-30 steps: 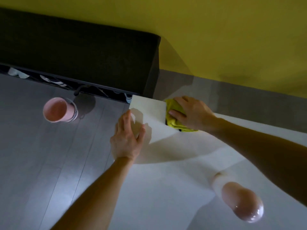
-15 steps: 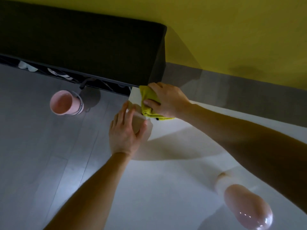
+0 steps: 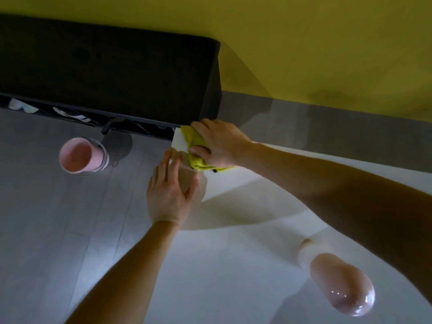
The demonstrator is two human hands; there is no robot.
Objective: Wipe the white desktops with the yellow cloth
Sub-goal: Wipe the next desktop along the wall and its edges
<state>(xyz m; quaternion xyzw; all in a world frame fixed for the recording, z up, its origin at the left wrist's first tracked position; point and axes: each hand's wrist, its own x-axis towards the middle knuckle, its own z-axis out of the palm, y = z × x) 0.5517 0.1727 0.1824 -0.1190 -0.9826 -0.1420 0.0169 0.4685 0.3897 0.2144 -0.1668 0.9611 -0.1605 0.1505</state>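
Note:
A white desktop (image 3: 233,242) runs from the lower right up to a far corner near the middle of the view. My right hand (image 3: 219,143) grips the bunched yellow cloth (image 3: 194,148) and presses it onto that far corner, thumb curled over the cloth's near side. My left hand (image 3: 169,190) lies flat on the desktop's left edge just below the cloth, fingers straight and spread, holding nothing.
A pink cup (image 3: 80,155) stands on the grey floor (image 3: 58,218) to the left. A black bed or bench (image 3: 105,73) lies beyond the corner against the yellow wall (image 3: 304,43). A pink glossy object (image 3: 341,284) stands on the desktop at the lower right.
My right hand has slid the yellow cloth leftward and farther away, up to the desktop's far corner. My left hand has stayed on the left edge.

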